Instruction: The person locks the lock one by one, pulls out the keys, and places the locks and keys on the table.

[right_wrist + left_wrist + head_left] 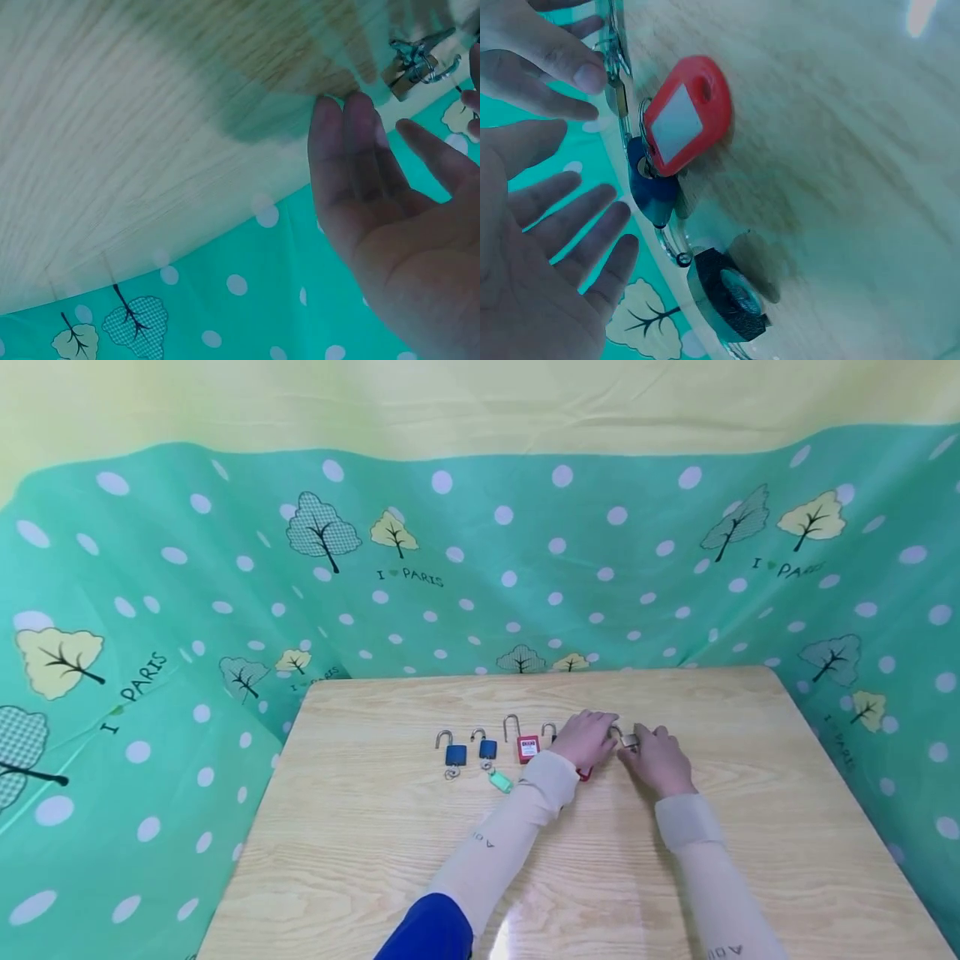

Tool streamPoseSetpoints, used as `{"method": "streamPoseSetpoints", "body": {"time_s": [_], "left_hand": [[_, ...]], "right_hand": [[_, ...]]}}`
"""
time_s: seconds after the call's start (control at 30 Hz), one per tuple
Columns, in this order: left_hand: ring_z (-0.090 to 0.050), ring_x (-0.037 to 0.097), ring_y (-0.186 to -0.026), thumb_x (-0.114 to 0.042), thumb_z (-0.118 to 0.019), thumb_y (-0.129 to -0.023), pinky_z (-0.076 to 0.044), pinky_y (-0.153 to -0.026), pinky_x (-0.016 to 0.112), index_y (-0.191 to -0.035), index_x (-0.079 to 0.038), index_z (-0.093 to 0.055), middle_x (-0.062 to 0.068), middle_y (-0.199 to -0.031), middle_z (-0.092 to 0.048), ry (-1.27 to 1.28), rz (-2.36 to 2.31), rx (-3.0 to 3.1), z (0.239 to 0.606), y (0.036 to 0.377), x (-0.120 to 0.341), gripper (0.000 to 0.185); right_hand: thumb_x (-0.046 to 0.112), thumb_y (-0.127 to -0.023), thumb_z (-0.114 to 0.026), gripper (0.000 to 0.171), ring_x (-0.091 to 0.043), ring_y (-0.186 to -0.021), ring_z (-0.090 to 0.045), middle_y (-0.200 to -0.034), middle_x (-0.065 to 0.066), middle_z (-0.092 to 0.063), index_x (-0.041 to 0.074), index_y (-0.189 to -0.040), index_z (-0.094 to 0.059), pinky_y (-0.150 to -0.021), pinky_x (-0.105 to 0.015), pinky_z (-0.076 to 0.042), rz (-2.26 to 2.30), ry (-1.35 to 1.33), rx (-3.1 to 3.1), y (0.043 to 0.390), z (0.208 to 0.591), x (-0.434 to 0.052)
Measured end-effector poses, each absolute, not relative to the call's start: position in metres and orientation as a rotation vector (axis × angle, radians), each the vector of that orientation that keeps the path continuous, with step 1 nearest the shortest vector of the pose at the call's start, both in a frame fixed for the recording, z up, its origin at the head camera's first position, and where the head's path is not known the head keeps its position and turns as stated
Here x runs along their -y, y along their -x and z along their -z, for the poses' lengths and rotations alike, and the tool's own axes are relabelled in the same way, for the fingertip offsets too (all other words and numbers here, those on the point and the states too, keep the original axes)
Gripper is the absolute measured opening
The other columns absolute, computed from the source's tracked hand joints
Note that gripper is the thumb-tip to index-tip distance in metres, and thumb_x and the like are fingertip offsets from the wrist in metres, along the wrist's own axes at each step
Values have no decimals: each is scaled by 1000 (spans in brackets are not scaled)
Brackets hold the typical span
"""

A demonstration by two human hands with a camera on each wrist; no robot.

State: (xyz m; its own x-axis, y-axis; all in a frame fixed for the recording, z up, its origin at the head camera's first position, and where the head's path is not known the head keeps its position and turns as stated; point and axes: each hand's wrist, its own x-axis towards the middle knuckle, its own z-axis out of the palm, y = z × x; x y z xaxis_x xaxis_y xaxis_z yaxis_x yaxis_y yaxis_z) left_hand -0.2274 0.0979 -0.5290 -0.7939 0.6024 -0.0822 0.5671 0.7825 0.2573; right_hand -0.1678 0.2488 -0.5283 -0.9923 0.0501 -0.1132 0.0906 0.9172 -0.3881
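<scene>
My left hand (592,737) hovers flat over a blue padlock (652,187) with a red key tag (684,116); its fingers (577,225) are straight and hold nothing. My right hand (654,756) lies just right of it, fingers (352,142) stretched out. A small brass padlock (628,740) with a key ring sits on the table between the two hands, just beyond the right fingertips (412,67). In the left wrist view the right hand's fingertips (577,75) are close beside this padlock (616,94); whether they touch it is unclear.
On the wooden table (750,827), left of my hands, stand a red padlock (528,747) and two blue padlocks (455,752) (487,747), one with a green tag (500,781). A dark lock body (727,296) lies near the blue one. A teal dotted cloth (187,610) surrounds the table.
</scene>
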Motion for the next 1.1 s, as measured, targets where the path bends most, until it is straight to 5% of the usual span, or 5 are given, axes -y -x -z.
{"method": "streamPoseSetpoints", "body": {"time_s": [0.27, 0.5, 0.87, 1.1], "left_hand": [[-53, 13, -126, -35, -55, -102, -42, -108, 30, -141, -23, -55, -9, -135, -62, -947, -311, -2790, 533, 229, -97, 41], [-57, 14, -121, -33, -53, -103, -44, -104, 31, -120, -26, -69, -9, -117, -71, -948, -367, -2806, 541, 231, -97, 24], [-62, 13, -108, -30, -56, -101, -50, -95, 29, -115, -27, -72, -11, -107, -74, -946, -322, -2909, 542, 228, -106, 21], [-65, 10, -106, -30, -61, -99, -51, -94, 23, -124, -24, -69, -8, -118, -71, -828, -469, -2922, 535, 223, -110, 27]], "right_hand": [[8, -89, -70, 32, -40, -88, -57, -98, -28, -60, -9, -116, -66, -73, -54, -52, 738, -56, -3053, 171, 533, -247], [2, -88, -68, 20, -35, -79, -56, -87, -24, -59, -12, -101, -62, -72, -49, -51, 833, -83, -3049, 172, 537, -250], [2, -89, -67, 20, -33, -78, -60, -90, -23, -63, -6, -102, -55, -67, -42, -51, 1031, -199, -2943, 170, 537, -252], [1, -89, -70, 22, -23, -75, -58, -88, -15, -61, -6, -105, -57, -65, -30, -49, 1214, -215, -2912, 160, 534, -252]]}}
